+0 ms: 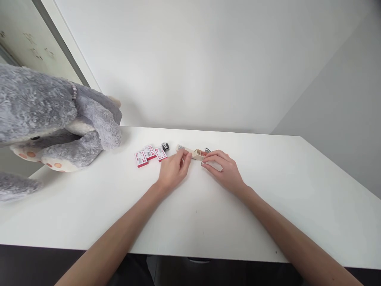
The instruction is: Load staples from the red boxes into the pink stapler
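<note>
A beige case point(199, 153) is seen between the hands, its open compartment facing up. It is judged light, stiff and perhaps smooth; it is best taken by its outer side walls, the thin rims being spared. The left hand point(174, 167) is drawn narrow at the case's near side; whether a grip is held cannot be told. The right hand point(225, 169) is curved, fingertips nearly meeting the thumb at a small grey piece point(203, 163); a firm pinch cannot be confirmed. Beyond the right fingertips, a metal part point(207, 150) is partly hidden. Left of the left hand, three boxes point(141, 158) are grouped.
</note>
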`<state>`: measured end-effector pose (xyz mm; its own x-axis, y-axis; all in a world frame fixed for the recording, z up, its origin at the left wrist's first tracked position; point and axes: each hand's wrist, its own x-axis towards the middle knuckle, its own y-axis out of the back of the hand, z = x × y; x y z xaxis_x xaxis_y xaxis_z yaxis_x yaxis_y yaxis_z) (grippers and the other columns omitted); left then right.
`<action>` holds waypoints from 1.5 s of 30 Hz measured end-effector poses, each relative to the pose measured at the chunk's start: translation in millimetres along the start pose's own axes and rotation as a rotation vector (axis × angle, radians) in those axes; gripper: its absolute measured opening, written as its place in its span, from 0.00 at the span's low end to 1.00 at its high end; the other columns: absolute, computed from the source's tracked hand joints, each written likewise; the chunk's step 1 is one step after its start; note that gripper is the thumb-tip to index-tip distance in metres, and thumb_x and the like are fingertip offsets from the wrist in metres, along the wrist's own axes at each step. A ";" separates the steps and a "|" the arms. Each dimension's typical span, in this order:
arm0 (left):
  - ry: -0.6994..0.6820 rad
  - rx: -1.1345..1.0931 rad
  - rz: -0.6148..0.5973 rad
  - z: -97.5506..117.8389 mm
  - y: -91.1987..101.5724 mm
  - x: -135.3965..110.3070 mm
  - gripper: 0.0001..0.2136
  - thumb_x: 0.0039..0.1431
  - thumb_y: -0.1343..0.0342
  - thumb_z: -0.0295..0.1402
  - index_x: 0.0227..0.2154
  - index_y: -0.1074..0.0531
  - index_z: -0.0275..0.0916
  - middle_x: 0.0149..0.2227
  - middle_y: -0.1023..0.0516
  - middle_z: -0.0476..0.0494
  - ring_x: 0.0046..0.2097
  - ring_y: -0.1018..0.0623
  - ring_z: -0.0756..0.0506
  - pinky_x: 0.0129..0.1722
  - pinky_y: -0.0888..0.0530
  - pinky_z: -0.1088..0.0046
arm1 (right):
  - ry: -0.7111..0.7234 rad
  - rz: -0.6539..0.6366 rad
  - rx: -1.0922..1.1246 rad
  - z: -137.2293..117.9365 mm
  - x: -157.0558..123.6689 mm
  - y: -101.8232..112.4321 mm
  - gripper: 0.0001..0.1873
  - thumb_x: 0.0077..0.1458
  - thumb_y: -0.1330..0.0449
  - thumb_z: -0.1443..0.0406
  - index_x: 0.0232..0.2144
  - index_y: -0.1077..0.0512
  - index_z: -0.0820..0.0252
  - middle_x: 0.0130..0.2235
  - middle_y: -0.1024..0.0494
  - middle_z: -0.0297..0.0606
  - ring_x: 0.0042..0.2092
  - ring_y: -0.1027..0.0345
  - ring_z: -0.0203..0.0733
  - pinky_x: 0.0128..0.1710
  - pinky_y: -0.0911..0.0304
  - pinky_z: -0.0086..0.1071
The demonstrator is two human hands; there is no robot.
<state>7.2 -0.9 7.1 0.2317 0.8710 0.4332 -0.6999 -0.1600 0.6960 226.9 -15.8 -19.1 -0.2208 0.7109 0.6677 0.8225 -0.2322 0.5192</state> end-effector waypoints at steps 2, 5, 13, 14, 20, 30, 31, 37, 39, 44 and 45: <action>-0.108 0.230 0.148 -12.7 7.4 6.8 0.14 0.73 0.56 0.40 0.35 0.30 0.41 0.30 0.22 0.44 0.35 0.24 0.42 0.48 0.31 0.58 | -0.019 0.008 0.008 -0.5 -0.3 -0.2 0.03 0.67 0.36 0.63 0.41 0.22 0.47 0.47 0.19 0.36 0.53 0.23 0.50 0.55 0.37 0.49; -0.067 0.470 0.320 -33.0 17.4 14.9 0.10 0.69 0.54 0.35 0.42 0.29 0.38 0.44 0.21 0.34 0.51 0.26 0.33 0.56 0.35 0.50 | -0.028 0.006 -0.006 -0.5 -1.0 -1.2 0.02 0.67 0.36 0.63 0.41 0.22 0.48 0.47 0.19 0.36 0.53 0.22 0.50 0.56 0.39 0.49; 0.147 0.657 0.160 -62.9 12.3 7.3 0.27 0.64 0.51 0.40 0.60 0.35 0.26 0.54 0.26 0.22 0.68 0.41 0.22 0.69 0.55 0.34 | -0.039 0.002 -0.007 0.0 -1.2 -1.3 0.03 0.68 0.37 0.61 0.41 0.22 0.49 0.46 0.19 0.36 0.53 0.23 0.49 0.55 0.41 0.47; 0.134 0.648 0.150 -64.7 11.3 6.3 0.27 0.65 0.52 0.40 0.60 0.36 0.26 0.53 0.25 0.22 0.69 0.41 0.21 0.69 0.56 0.32 | -0.044 -0.003 -0.010 0.4 -1.2 -1.3 0.03 0.68 0.38 0.61 0.41 0.22 0.49 0.47 0.19 0.36 0.53 0.23 0.49 0.54 0.41 0.47; -0.017 0.513 0.277 -69.8 15.6 11.0 0.26 0.66 0.47 0.45 0.58 0.35 0.31 0.49 0.25 0.26 0.64 0.36 0.22 0.67 0.55 0.28 | -0.055 -0.013 -0.010 1.7 -0.4 -1.8 0.05 0.69 0.39 0.59 0.41 0.23 0.49 0.46 0.19 0.38 0.54 0.23 0.51 0.55 0.41 0.49; -0.372 0.152 0.349 -30.5 19.4 18.2 0.32 0.60 0.34 0.49 0.59 0.43 0.42 0.59 0.31 0.33 0.62 0.30 0.34 0.71 0.45 0.38 | -0.460 -0.132 0.489 -11.4 9.8 7.7 0.09 0.59 0.31 0.53 0.35 0.19 0.48 0.56 0.19 0.36 0.62 0.28 0.54 0.64 0.43 0.55; -0.427 0.123 0.301 -25.7 16.1 16.6 0.32 0.59 0.33 0.48 0.59 0.43 0.44 0.59 0.30 0.34 0.62 0.29 0.35 0.71 0.44 0.38 | -0.470 -0.166 0.573 -12.8 10.9 9.5 0.09 0.59 0.31 0.52 0.35 0.19 0.48 0.58 0.20 0.36 0.62 0.28 0.53 0.62 0.40 0.54; -0.596 -0.025 0.081 -10.0 4.0 9.8 0.28 0.60 0.32 0.42 0.57 0.40 0.46 0.57 0.26 0.37 0.61 0.27 0.37 0.70 0.40 0.38 | -0.386 -0.345 0.659 -16.2 12.9 12.0 0.12 0.58 0.31 0.50 0.35 0.17 0.49 0.58 0.19 0.37 0.60 0.28 0.54 0.57 0.32 0.52; -0.609 -0.058 0.015 -8.4 4.5 9.0 0.29 0.59 0.31 0.42 0.58 0.39 0.47 0.58 0.25 0.38 0.60 0.26 0.37 0.68 0.38 0.39 | -0.413 -0.381 0.669 -14.7 11.8 9.6 0.13 0.57 0.30 0.50 0.34 0.17 0.50 0.50 0.16 0.38 0.56 0.26 0.53 0.55 0.30 0.51; -0.522 -0.205 -0.072 0.4 8.3 2.5 0.39 0.52 0.27 0.46 0.62 0.41 0.46 0.62 0.30 0.32 0.63 0.29 0.32 0.62 0.30 0.44 | -0.576 -0.345 0.956 -7.2 8.4 7.5 0.13 0.54 0.27 0.50 0.36 0.16 0.50 0.44 0.16 0.37 0.49 0.23 0.48 0.55 0.28 0.50; -0.482 -0.273 -0.081 3.1 8.6 0.6 0.40 0.52 0.28 0.46 0.63 0.42 0.45 0.63 0.32 0.30 0.64 0.29 0.31 0.62 0.30 0.45 | -0.582 -0.333 1.021 -5.5 8.1 8.1 0.14 0.54 0.27 0.50 0.36 0.16 0.50 0.45 0.16 0.37 0.50 0.23 0.48 0.57 0.29 0.50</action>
<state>3.4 -3.2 15.2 0.5301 0.5541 0.6418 -0.8016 0.0807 0.5924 228.9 -15.6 -6.6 -0.4470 0.8881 0.1070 0.8622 0.4596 -0.2129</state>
